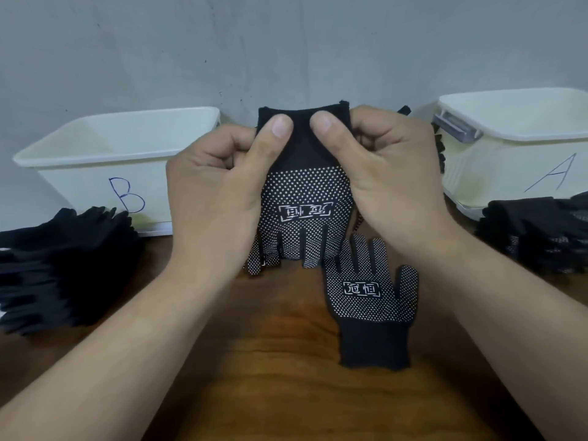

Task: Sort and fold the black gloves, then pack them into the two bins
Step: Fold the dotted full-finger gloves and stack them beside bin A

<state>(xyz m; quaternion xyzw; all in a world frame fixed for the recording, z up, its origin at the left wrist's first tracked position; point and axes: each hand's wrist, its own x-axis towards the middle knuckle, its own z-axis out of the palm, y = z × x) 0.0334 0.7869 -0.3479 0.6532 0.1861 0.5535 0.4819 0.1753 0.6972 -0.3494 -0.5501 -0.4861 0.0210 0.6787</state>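
On the wooden table (pixel 280 377), bin B (pixel 79 183) sits at ten o'clock and bin A (pixel 509 173) at two, with a glove pile (pixel 63 265) at nine and a second pile (pixel 537 233) at three. My left hand (pixel 216 192) and right hand (pixel 391 173) pinch the cuff of a dotted glove (pixel 305 192) at twelve. A flat glove (pixel 372 300) lies at five.

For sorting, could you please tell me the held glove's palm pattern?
White dots on the black glove; head view.

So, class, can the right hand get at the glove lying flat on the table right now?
Likely yes once freed: the right hand pinches the raised glove, but the flat glove lies uncovered just below it.
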